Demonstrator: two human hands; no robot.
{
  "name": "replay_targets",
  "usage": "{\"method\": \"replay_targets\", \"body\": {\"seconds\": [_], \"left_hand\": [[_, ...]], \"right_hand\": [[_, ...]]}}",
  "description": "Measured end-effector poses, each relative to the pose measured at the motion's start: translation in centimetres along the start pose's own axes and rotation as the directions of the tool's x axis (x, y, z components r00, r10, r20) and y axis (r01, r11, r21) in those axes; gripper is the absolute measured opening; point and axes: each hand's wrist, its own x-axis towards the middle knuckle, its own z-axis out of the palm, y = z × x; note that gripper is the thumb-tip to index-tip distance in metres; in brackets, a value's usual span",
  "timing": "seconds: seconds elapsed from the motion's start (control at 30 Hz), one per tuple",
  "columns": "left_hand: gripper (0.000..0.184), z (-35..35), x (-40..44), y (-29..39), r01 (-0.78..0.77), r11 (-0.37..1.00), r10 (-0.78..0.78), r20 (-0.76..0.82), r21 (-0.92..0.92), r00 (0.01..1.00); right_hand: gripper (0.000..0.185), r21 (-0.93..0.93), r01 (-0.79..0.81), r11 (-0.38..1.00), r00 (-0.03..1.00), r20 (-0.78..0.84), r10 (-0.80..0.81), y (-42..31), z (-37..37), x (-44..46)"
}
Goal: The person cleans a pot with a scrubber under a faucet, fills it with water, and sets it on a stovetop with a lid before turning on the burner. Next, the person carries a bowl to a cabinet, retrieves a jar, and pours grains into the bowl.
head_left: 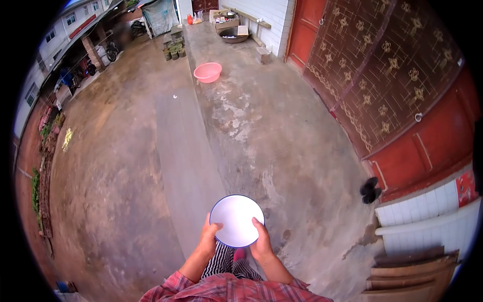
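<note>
Concrete yard (115, 171), perhaps damp, spreads beneath the white bowl (236, 220).

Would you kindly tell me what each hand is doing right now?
Left hand: holding the blue-rimmed white bowl.
Right hand: holding the same bowl, opposite side.

Soft daylight, strongly bowed edges.

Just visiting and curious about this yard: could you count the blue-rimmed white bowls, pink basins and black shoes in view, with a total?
Blue-rimmed white bowl: 1
Pink basin: 1
Black shoes: 2
Total: 4
</note>
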Motion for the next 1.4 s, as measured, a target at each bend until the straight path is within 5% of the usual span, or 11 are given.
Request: {"method": "replay_targets", "body": {"seconds": [0.2,0.43,0.6,0.73,1.0,1.07,1.4], "left_hand": [[0.048,6.0,10.5,5.3,-0.006,1.0,0.006,0.017,-0.015,1.0],[0.047,18.0,21.9,16.1,0.163,0.987,-0.162,0.062,-0.013,0.985],[0.047,25.8,27.8,21.4,0.043,0.998,-0.051,0.166,0.053,0.985],[0.048,31.3,32.1,23.0,0.113,0.991,-0.126,0.23,0.07,0.965],[0.048,48.3,42.1,23.0,0.095,0.994,-0.108,0.274,0.061,0.956],[0.047,53.6,44.4,22.9,0.093,0.996,-0.09,0.293,0.005,0.952],[0.05,76.9,56.8,24.5,0.104,0.995,-0.096,0.367,-0.001,0.925]], "right_hand": [[0.041,-0.004,-0.021,1.0,1.0,-0.01,0.021,-8.6,3.4,9.5],[0.042,-0.022,0.055,0.998,0.995,-0.085,-0.057,-24.4,10.0,17.6],[0.04,0.011,0.15,0.989,0.981,-0.126,-0.147,-33.7,13.2,21.1],[0.039,0.04,0.202,0.979,0.963,-0.191,-0.191,-40.0,13.4,23.3],[0.04,0.076,0.288,0.955,0.925,-0.28,-0.256,-55.2,7.0,31.1],[0.054,0.002,0.348,0.937,0.919,-0.196,-0.341,-60.7,5.8,33.2],[0.063,-0.297,0.419,0.858,0.886,-0.073,-0.458,-85.7,-0.4,42.7]]}}
